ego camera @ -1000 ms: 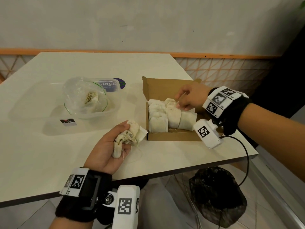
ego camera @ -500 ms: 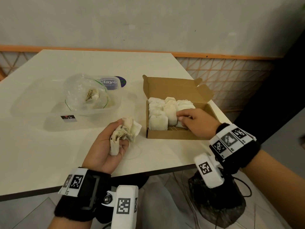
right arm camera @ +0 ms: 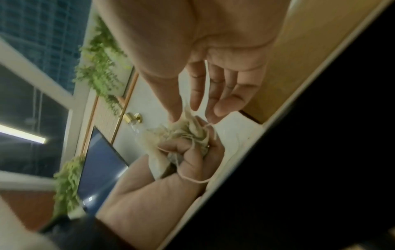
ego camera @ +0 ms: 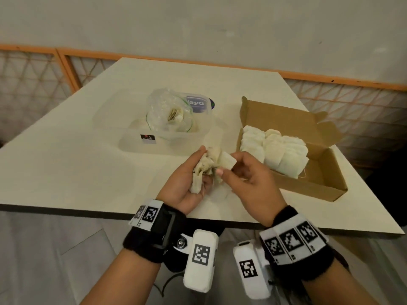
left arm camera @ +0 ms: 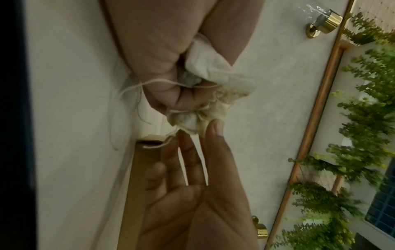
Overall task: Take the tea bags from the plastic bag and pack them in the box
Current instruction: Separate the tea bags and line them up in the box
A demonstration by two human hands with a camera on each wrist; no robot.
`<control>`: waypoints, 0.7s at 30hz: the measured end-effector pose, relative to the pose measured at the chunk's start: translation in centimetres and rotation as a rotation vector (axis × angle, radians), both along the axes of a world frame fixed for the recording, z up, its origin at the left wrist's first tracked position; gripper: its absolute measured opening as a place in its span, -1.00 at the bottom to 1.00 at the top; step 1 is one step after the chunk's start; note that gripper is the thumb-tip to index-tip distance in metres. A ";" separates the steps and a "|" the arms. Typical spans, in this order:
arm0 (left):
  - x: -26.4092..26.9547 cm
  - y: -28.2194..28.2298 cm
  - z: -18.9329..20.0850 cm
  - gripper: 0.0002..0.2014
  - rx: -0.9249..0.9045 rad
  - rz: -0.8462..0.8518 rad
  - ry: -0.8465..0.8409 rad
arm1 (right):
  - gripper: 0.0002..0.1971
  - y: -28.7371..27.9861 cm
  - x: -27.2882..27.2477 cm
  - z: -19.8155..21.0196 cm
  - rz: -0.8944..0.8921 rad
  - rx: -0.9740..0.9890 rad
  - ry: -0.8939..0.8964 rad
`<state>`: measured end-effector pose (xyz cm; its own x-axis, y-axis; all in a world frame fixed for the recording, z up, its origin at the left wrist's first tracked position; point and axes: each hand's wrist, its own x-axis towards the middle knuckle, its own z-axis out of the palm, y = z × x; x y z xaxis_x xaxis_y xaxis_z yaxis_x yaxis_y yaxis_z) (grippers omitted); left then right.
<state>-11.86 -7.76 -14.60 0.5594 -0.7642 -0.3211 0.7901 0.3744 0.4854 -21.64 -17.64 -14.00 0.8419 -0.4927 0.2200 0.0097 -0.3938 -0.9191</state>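
My left hand (ego camera: 199, 170) grips a bunch of crumpled tea bags (ego camera: 210, 165) above the table's near edge, strings hanging from it. My right hand (ego camera: 229, 165) has come up against it and pinches one tea bag (ego camera: 226, 161) of the bunch between thumb and forefinger. In the left wrist view the bunch of tea bags (left arm camera: 213, 71) shows in my fist, with the right fingertips (left arm camera: 215, 125) on its lower end. The open cardboard box (ego camera: 319, 181) lies to the right, with rows of tea bags (ego camera: 273, 150) standing in its far half. The plastic bag (ego camera: 169, 115) sits further back, a few tea bags inside.
The plastic bag rests in a clear plastic container (ego camera: 198, 137) on its lid. The white table (ego camera: 77, 161) ends close to my wrists. An orange-framed lattice rail (ego camera: 352, 100) runs behind the table. The box's near right half is bare cardboard.
My right hand left the tea bags in the box and came left to the bunch in my left hand, where it now pinches one bag. The left hand stayed put.
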 end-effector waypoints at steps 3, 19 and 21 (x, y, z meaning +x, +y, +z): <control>-0.1 0.5 -0.2 -0.79 -0.047 0.004 0.022 | -0.95 0.2 0.3 0.1 0.016 0.174 -0.128; -1.0 0.4 -0.8 -0.67 0.094 -0.037 -0.337 | -0.93 -0.1 -0.7 0.1 -0.048 0.541 -0.217; -0.9 0.4 -0.8 -0.89 0.100 -0.036 -0.342 | -0.90 0.0 -0.7 0.4 -0.052 0.455 -0.173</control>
<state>-12.78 -7.33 -15.37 0.6203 -0.7600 -0.1938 0.5874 0.2865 0.7569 -22.33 -17.67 -13.64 0.7838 -0.6116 0.1077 0.1690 0.0432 -0.9847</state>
